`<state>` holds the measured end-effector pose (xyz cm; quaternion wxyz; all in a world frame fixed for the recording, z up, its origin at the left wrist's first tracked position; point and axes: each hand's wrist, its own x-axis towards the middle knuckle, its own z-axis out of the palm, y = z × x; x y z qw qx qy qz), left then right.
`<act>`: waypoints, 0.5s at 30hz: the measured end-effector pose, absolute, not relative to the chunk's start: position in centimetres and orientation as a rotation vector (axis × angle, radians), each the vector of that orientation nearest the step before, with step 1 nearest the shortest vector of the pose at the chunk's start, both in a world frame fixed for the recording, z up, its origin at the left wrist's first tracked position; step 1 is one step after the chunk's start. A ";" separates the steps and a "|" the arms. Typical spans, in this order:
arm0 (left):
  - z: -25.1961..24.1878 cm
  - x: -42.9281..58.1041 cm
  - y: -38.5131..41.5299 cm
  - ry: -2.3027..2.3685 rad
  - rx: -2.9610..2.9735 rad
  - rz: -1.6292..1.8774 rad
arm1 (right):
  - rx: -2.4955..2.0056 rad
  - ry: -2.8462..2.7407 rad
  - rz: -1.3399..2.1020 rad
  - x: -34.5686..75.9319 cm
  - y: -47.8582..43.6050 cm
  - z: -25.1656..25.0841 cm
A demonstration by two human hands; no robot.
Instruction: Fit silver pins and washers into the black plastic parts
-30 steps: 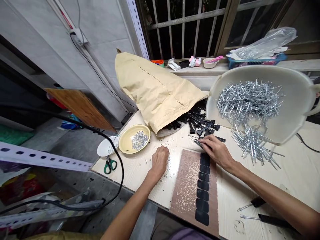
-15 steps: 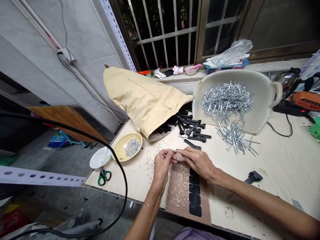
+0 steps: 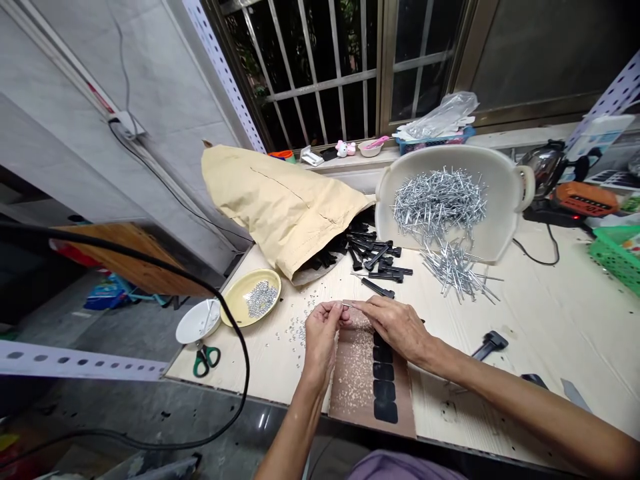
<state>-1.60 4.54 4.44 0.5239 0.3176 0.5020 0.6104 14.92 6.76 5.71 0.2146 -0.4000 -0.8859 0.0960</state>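
My left hand is closed in a pinch at the end of a thin metal pin. Close beside it, my right hand has its thumb and forefinger on the same pin; what lies under the fingertips is hidden. Both hands are above a brown board sprinkled with small beige specks. Along the board's right side runs a row of black rounded-square pieces, partly covered by my right hand. Just beyond the hands lie several black plastic pieces with wide heads. Tiny clear bits are scattered left of the board.
A paper sack spills black pieces. A white basin tips out metal pins. At left are a yellow dish, a white bowl and scissors. A black cable hangs across the left. A green basket stands far right.
The view has turned slightly right, bringing more of the green basket into sight. Both hands stay together over the board, and the pin between them points a little differently.
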 end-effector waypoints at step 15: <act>3.3 -2.1 4.5 1.314 0.947 1.221 | -1.177 -2.423 0.067 15.5 6.6 4.6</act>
